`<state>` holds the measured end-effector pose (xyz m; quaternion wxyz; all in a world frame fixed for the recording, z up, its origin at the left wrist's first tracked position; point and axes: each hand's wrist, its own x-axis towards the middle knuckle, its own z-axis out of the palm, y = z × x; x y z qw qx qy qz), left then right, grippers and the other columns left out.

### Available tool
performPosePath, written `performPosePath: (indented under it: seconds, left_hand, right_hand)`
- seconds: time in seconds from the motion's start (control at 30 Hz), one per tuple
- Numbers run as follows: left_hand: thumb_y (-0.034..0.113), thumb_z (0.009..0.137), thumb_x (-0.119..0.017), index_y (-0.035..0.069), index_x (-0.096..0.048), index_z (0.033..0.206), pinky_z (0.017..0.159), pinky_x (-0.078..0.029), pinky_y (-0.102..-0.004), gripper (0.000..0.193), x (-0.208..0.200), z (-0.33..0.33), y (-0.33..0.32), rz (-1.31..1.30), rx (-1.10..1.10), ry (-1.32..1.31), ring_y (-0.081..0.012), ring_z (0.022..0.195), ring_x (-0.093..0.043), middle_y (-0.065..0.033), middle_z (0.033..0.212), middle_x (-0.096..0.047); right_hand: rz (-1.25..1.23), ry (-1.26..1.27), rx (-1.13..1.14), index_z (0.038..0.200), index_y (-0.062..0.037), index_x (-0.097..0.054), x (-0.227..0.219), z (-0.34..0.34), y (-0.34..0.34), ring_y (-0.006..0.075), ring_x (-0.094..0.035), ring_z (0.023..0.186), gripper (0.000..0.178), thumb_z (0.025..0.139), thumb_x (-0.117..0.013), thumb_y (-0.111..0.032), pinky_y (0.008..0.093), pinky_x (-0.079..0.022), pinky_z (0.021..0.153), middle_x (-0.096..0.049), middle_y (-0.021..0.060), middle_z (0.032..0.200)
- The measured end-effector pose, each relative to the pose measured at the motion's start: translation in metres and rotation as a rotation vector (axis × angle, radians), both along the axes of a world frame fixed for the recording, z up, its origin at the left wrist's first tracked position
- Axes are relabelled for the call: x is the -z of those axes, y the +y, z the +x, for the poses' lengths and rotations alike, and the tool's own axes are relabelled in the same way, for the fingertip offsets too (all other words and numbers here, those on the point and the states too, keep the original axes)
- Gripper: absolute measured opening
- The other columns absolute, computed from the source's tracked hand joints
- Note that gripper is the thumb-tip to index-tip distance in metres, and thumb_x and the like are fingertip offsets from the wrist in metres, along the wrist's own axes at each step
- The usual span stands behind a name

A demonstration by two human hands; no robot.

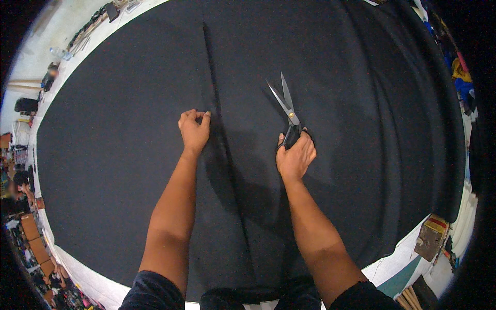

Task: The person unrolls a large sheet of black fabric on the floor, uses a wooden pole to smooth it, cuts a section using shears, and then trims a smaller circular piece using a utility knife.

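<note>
Your left hand (195, 135) seems to pinch the black fabric (113, 134), probably for cutting, so bring the spread scissors (292, 115) your right hand (296, 159) grips leftward beside it.

Passage: black cloth (108, 155) left of left hand (195, 129) | Obstacles: fold (228, 155), open scissors (291, 116)

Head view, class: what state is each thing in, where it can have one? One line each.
scissors: blades open, pointing away from the person
black cloth: spread out, rippled at right, a long fold or edge near its middle
left hand: thumb and fingers drawn together by that line; grip on cloth unclear
right hand: closed around the scissors' handles
</note>
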<state>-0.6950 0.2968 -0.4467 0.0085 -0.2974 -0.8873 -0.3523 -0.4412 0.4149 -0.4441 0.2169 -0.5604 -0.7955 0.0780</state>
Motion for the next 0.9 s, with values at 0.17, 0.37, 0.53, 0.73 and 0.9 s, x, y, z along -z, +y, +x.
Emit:
performPosePath:
  seconds: [0.17, 0.37, 0.53, 0.73, 0.9]
  left_hand:
    - [0.027, 0.083, -0.071, 0.004, -0.07, 0.094, 0.099, -0.038, -0.0449, 0.026, 0.004, -0.004, -0.004, -0.098, -0.003, 0.03, -0.0358, 0.115, -0.048, -0.0189, 0.116, -0.057]
    - [0.037, 0.086, -0.068, 0.01, -0.056, 0.131, 0.103, -0.036, -0.0447, 0.054, -0.005, 0.028, 0.001, -0.201, 0.098, 0.169, -0.0363, 0.118, -0.044, -0.0204, 0.126, -0.049]
    - [0.038, 0.086, -0.067, 0.012, -0.054, 0.134, 0.105, -0.034, -0.0471, 0.056, -0.015, 0.016, -0.002, -0.316, 0.146, 0.14, -0.0371, 0.121, -0.041, -0.0205, 0.129, -0.047]
    - [0.041, 0.088, -0.062, 0.01, -0.05, 0.137, 0.11, -0.028, -0.05, 0.059, -0.043, 0.025, -0.039, -0.335, 0.281, 0.192, -0.0408, 0.13, -0.036, -0.0232, 0.14, -0.041]
    - [0.045, 0.091, -0.055, 0.008, -0.04, 0.144, 0.115, -0.016, -0.0543, 0.066, -0.035, 0.076, -0.096, -0.464, -0.043, 0.071, -0.0425, 0.142, -0.021, -0.0258, 0.151, -0.027]
  right_hand:
    - [0.011, 0.023, -0.009, 0.124, 0.0015, -0.046, 0.0, -0.003, -0.003, 0.034, -0.046, 0.123, 0.058, 0.085, -0.066, -0.037, 0.0476, -0.031, 0.105, -0.052, 0.0184, 0.129]
    - [0.022, 0.019, -0.006, 0.124, 0.0015, -0.047, 0.001, 0.004, -0.001, 0.034, -0.047, 0.122, 0.057, 0.085, -0.066, -0.037, 0.0479, -0.032, 0.104, -0.052, 0.0183, 0.128]
    - [0.051, 0.024, -0.011, 0.124, 0.0016, -0.047, 0.0, 0.0, -0.005, 0.0341, -0.047, 0.121, 0.057, 0.086, -0.065, -0.037, 0.047, -0.032, 0.104, -0.054, 0.0185, 0.127]
    - [0.055, 0.022, -0.013, 0.123, 0.0018, -0.047, -0.002, 0.003, -0.005, 0.0339, -0.048, 0.12, 0.057, 0.087, -0.065, -0.038, 0.0458, -0.033, 0.103, -0.054, 0.0192, 0.125]
    - [0.055, 0.0, -0.007, 0.123, 0.002, -0.047, -0.001, 0.005, -0.002, 0.0341, -0.048, 0.121, 0.057, 0.088, -0.063, -0.039, 0.046, -0.033, 0.103, -0.055, 0.0195, 0.123]
